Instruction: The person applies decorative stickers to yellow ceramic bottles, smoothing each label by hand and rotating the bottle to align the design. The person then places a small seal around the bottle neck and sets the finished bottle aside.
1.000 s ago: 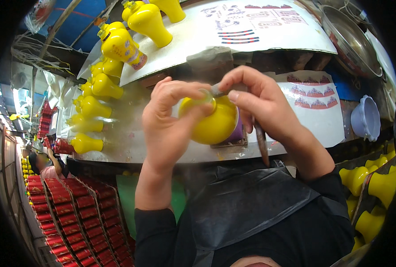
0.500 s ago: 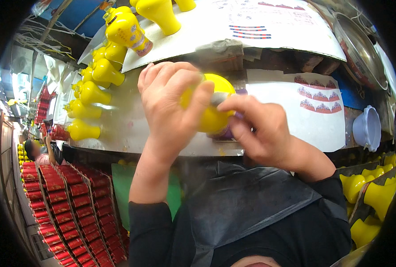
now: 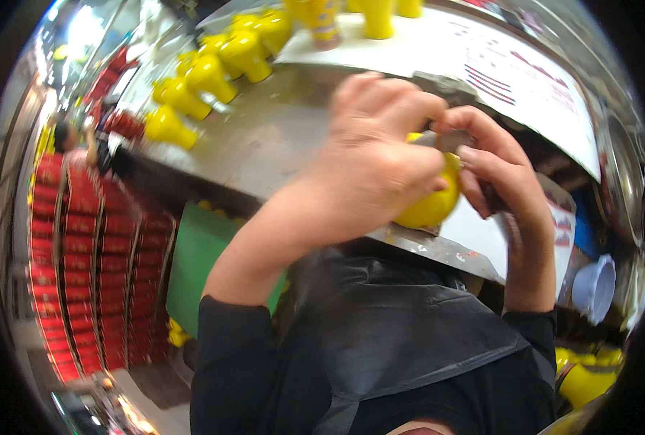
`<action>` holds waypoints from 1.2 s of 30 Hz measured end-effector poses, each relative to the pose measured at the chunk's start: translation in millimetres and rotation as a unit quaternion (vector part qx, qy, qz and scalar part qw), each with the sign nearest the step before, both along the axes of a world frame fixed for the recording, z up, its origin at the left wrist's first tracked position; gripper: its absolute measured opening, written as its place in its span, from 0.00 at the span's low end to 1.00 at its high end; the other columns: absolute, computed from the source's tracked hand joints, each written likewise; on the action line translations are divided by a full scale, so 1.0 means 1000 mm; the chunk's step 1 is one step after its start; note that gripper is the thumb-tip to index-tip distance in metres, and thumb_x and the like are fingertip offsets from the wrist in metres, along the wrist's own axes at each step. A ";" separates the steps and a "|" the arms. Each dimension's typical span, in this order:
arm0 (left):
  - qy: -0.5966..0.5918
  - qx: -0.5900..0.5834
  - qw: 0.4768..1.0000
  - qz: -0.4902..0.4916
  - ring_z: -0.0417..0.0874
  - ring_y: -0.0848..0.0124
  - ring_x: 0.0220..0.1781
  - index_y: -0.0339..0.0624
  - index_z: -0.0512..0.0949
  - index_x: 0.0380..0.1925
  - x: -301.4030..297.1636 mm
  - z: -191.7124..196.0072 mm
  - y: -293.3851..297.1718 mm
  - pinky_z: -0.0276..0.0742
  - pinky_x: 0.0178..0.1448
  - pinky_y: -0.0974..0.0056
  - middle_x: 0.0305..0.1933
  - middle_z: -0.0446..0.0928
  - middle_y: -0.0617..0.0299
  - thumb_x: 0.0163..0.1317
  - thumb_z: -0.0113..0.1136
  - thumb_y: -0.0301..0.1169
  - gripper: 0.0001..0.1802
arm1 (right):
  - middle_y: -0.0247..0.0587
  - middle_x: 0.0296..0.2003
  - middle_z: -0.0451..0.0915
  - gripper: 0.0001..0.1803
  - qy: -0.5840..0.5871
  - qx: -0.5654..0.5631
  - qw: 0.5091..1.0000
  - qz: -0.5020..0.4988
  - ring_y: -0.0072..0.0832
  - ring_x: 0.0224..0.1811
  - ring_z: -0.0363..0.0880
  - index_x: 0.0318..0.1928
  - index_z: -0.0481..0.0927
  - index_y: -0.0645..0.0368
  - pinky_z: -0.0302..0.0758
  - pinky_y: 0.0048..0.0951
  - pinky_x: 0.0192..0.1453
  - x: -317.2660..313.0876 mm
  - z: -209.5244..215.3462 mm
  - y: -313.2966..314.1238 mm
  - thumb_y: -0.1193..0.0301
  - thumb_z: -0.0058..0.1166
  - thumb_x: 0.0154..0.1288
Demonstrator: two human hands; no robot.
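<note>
A glossy yellow vase [image 3: 433,207] is at the table's near edge, its upper part largely hidden by my hands. My left hand [image 3: 380,148] is closed over its top, thumb lying across the yellow surface; what those fingers grip is covered. From the right, my right hand [image 3: 498,163] pinches a small thin grey piece [image 3: 453,139] between thumb and fingers, close to the left fingertips. Motion blur hides whether that piece touches the vase.
Several yellow vases [image 3: 208,76] line the table's far left. A printed sheet [image 3: 529,69] lies at the back right, near a metal basin [image 3: 616,181] and a lilac tub [image 3: 594,288]. Red items [image 3: 112,268] are stacked at left; a person [image 3: 80,145] is beyond them.
The view has swung, so the table appears tilted. My hands and the vase appear further right in the picture. The left hand has turned and curled; the right hand has come up beside it.
</note>
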State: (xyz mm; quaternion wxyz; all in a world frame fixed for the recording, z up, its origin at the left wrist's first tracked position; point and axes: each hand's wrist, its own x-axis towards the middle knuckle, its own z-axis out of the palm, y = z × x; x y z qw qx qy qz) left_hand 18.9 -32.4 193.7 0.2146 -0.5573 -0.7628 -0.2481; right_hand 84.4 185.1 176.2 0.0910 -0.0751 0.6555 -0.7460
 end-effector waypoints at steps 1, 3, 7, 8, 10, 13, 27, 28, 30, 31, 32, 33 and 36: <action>0.007 0.001 1.000 0.000 0.75 0.59 0.65 0.49 0.82 0.23 0.005 -0.002 -0.001 0.57 0.74 0.46 0.61 0.79 0.61 0.48 0.74 0.37 0.09 | 0.22 0.21 0.72 0.20 0.000 0.011 1.000 0.021 0.09 0.12 0.65 0.63 0.74 0.59 0.58 0.13 0.14 -0.001 0.004 -0.001 0.64 0.54 0.76; 0.031 0.034 0.999 0.018 0.76 0.61 0.64 0.49 0.88 0.26 0.019 -0.007 -0.006 0.52 0.77 0.42 0.55 0.80 0.61 0.52 0.68 0.38 0.07 | 0.26 0.22 0.75 0.26 -0.014 0.028 0.999 0.032 0.10 0.12 0.66 0.67 0.71 0.65 0.58 0.14 0.14 -0.001 0.009 -0.006 0.65 0.55 0.74; 0.074 0.069 0.991 0.089 0.76 0.57 0.65 0.41 0.90 0.30 0.036 -0.018 -0.011 0.48 0.80 0.39 0.51 0.81 0.54 0.54 0.64 0.33 0.10 | 0.34 0.30 0.79 0.31 -0.002 0.073 0.997 0.007 0.11 0.13 0.65 0.68 0.70 0.69 0.55 0.14 0.14 0.003 0.014 -0.018 0.64 0.55 0.70; 0.095 0.084 0.985 0.116 0.76 0.55 0.65 0.40 0.90 0.30 0.038 -0.021 -0.011 0.45 0.81 0.38 0.50 0.82 0.54 0.52 0.64 0.32 0.10 | 0.39 0.35 0.81 0.31 -0.009 0.093 0.995 -0.029 0.10 0.13 0.64 0.65 0.72 0.70 0.55 0.15 0.14 0.005 0.013 -0.020 0.62 0.54 0.68; 0.084 0.093 0.980 0.157 0.74 0.57 0.68 0.47 0.88 0.24 0.040 -0.029 -0.021 0.48 0.78 0.38 0.57 0.81 0.55 0.55 0.63 0.35 0.08 | 0.44 0.45 0.81 0.29 0.030 0.117 0.992 -0.022 0.09 0.13 0.64 0.62 0.74 0.68 0.55 0.13 0.13 0.006 0.008 -0.024 0.61 0.54 0.68; 0.012 0.155 0.971 0.179 0.73 0.56 0.67 0.45 0.87 0.23 0.036 -0.043 -0.052 0.51 0.77 0.38 0.59 0.81 0.56 0.58 0.65 0.35 0.09 | 0.44 0.47 0.82 0.24 0.082 0.120 0.988 -0.043 0.09 0.12 0.65 0.60 0.75 0.66 0.56 0.12 0.12 0.004 -0.005 -0.030 0.64 0.54 0.69; -0.055 -0.049 0.720 0.690 0.81 0.58 0.60 0.44 0.89 0.29 0.054 -0.137 -0.421 0.73 0.66 0.50 0.54 0.85 0.64 0.61 0.69 0.40 0.12 | 0.34 0.27 0.82 0.29 -0.111 0.061 0.986 -0.109 0.13 0.12 0.59 0.44 0.79 0.54 0.53 0.19 0.13 -0.030 -0.069 -0.072 0.42 0.38 0.84; -0.058 -0.065 0.696 0.712 0.80 0.59 0.60 0.47 0.90 0.30 0.049 -0.154 -0.445 0.72 0.66 0.49 0.53 0.85 0.66 0.60 0.69 0.41 0.11 | 0.36 0.34 0.85 0.29 -0.159 0.028 0.983 -0.089 0.15 0.10 0.60 0.45 0.79 0.52 0.53 0.19 0.12 -0.029 -0.074 -0.074 0.41 0.37 0.83; -0.072 -0.095 0.647 0.753 0.80 0.60 0.59 0.51 0.92 0.31 0.041 -0.189 -0.487 0.71 0.65 0.47 0.52 0.86 0.67 0.59 0.67 0.43 0.12 | 0.39 0.36 0.86 0.27 -0.178 0.043 0.982 -0.038 0.17 0.10 0.62 0.47 0.79 0.53 0.55 0.19 0.12 -0.025 -0.083 -0.076 0.43 0.37 0.84; -0.089 -0.112 0.620 0.771 0.81 0.60 0.59 0.51 0.92 0.32 0.036 -0.205 -0.505 0.71 0.64 0.47 0.52 0.86 0.67 0.59 0.67 0.44 0.13 | 0.39 0.36 0.86 0.27 -0.192 0.061 0.979 -0.027 0.17 0.09 0.63 0.48 0.78 0.54 0.56 0.20 0.12 -0.022 -0.084 -0.075 0.45 0.38 0.84; -0.087 -0.126 0.600 0.786 0.81 0.59 0.59 0.53 0.92 0.32 0.031 -0.221 -0.521 0.71 0.64 0.47 0.51 0.86 0.66 0.59 0.65 0.45 0.13 | 0.39 0.31 0.84 0.26 -0.197 0.063 0.978 -0.033 0.18 0.08 0.63 0.49 0.77 0.57 0.58 0.21 0.12 -0.021 -0.088 -0.076 0.46 0.38 0.85; -0.102 -0.136 0.574 0.801 0.81 0.59 0.59 0.53 0.92 0.32 0.027 -0.235 -0.536 0.73 0.63 0.46 0.51 0.86 0.65 0.59 0.65 0.46 0.14 | 0.37 0.27 0.81 0.26 -0.152 0.075 0.985 0.028 0.18 0.08 0.62 0.50 0.77 0.59 0.58 0.21 0.12 -0.019 -0.088 -0.074 0.47 0.38 0.85; -0.112 -0.168 0.509 0.837 0.84 0.57 0.56 0.50 0.91 0.34 0.009 -0.268 -0.570 0.77 0.59 0.47 0.51 0.86 0.61 0.59 0.65 0.47 0.15 | 0.35 0.22 0.78 0.23 -0.123 0.055 0.991 0.028 0.17 0.09 0.60 0.51 0.77 0.58 0.57 0.21 0.14 -0.016 -0.093 -0.071 0.50 0.42 0.85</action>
